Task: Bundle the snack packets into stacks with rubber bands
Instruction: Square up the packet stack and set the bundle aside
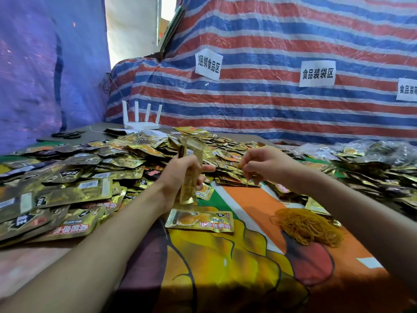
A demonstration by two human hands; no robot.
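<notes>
Bare forearms reach over the printed tablecloth (248, 199). Left hand (180, 175) is wrapped around an upright stack of gold snack packets (190, 168). Right hand (264, 164) pinches a small rubber band (241, 165) between its fingertips, above the loose packet heap (90, 177). Orange rubber bands (309, 225) lie piled near the right forearm.

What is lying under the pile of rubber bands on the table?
The rubber band pile rests on a colourful printed sheet, orange and dark red there. A gold packet peeks out behind it. Anything directly beneath is covered.
</notes>
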